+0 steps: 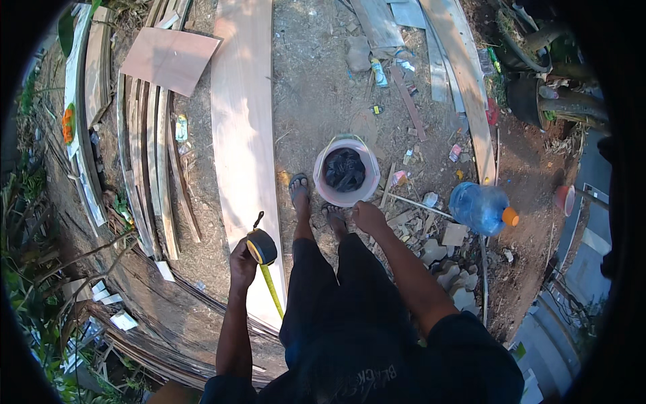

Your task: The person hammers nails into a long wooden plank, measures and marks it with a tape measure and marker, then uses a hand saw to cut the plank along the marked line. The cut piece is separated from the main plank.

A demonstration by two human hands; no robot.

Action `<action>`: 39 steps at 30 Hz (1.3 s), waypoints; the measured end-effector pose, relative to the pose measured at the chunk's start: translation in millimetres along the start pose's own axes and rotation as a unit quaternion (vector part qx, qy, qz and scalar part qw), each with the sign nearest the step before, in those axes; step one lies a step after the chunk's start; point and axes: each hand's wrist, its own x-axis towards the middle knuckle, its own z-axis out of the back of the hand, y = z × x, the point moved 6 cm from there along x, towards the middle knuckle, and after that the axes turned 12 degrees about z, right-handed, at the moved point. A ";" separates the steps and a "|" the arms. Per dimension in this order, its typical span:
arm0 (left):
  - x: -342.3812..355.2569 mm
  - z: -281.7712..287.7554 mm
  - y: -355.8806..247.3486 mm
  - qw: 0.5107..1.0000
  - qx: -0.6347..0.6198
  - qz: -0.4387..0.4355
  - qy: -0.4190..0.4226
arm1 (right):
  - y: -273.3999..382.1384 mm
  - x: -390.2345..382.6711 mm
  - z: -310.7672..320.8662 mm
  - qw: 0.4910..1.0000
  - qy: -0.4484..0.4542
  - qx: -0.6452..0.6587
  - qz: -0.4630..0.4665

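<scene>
My left hand (242, 264) grips a yellow-and-black tape measure (261, 245), its yellow blade running down over the long pale wooden plank (242, 114). My right hand (369, 217) is closed just at the lower-right edge of a pale plastic bucket (365, 180) that holds dark crumpled plastic (342, 170); what its fingers hold, if anything, is hidden. My feet in flip-flops (299, 188) show beside and below the bucket, near the plank's edge.
Stacked boards (155, 168) and a square plywood sheet (168, 60) lie at left. At right are a large blue water jug (474, 205), a red container (565, 198), long boards (464, 74), broken rubble (444, 269) and scattered litter. A paved strip (592, 222) runs along the far right.
</scene>
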 end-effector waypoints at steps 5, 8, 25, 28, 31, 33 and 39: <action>33.2 49.5 -4.5 0.982 0.026 0.086 -0.164 | -140.0 102.7 -122.9 0.987 0.079 -0.138 0.020; 60.3 60.1 -17.3 0.976 0.081 0.056 -0.192 | -171.2 158.7 -187.3 0.975 0.118 -0.178 0.065; 88.8 70.6 -9.6 0.969 0.005 0.128 -0.212 | -171.6 189.0 -187.9 0.973 0.160 -0.135 -0.096; 80.8 64.7 -8.7 0.986 0.026 0.058 -0.157 | -83.3 140.5 -118.3 0.991 0.132 -0.005 0.003; 76.3 60.0 -1.1 0.992 -0.028 0.077 -0.096 | 43.9 98.4 -34.6 0.966 0.045 0.137 0.214; 71.8 53.4 1.5 0.991 -0.084 0.074 -0.066 | 128.3 67.9 2.1 0.932 0.068 0.155 0.319; 42.0 36.3 -1.1 0.997 -0.006 0.012 -0.071 | 299.8 10.0 24.8 0.843 0.064 -0.009 0.534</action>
